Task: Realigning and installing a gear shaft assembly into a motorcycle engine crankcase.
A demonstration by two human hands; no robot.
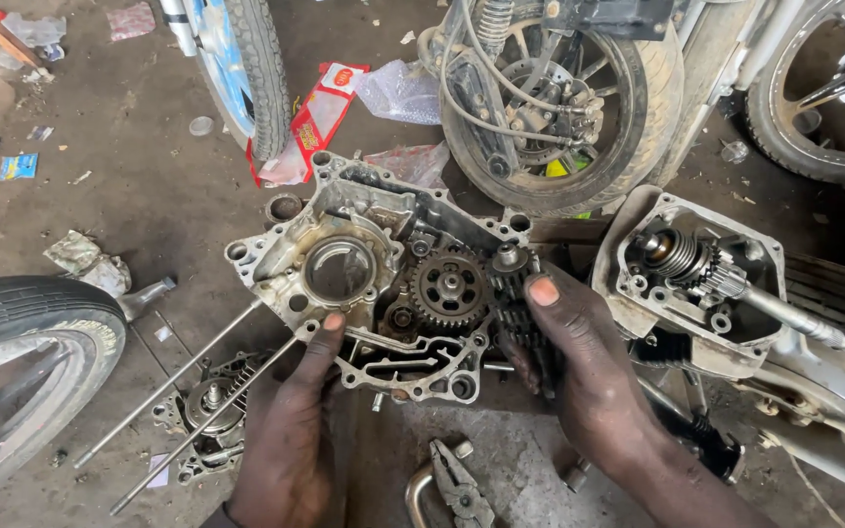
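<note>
A greasy aluminium engine crankcase half (pixel 364 235) lies on the dirt floor with a round bearing opening (pixel 337 269) and a dark gear (pixel 450 288) inside it. My left hand (pixel 290 420) grips the case's near edge, thumb up beside the opening. My right hand (pixel 579 362) holds a stack of gears on a shaft (pixel 512 284) at the case's right side, thumb on top. Two long steel studs (pixel 188 391) stick out from the case toward the lower left.
A second casing with a geared shaft (pixel 706 269) lies to the right. Motorcycle wheels stand behind (pixel 559 98) and at the left (pixel 22 342). Pliers (pixel 457 484) lie near my wrists. A small engine part (pixel 212 406) sits under the studs. Wrappers litter the floor.
</note>
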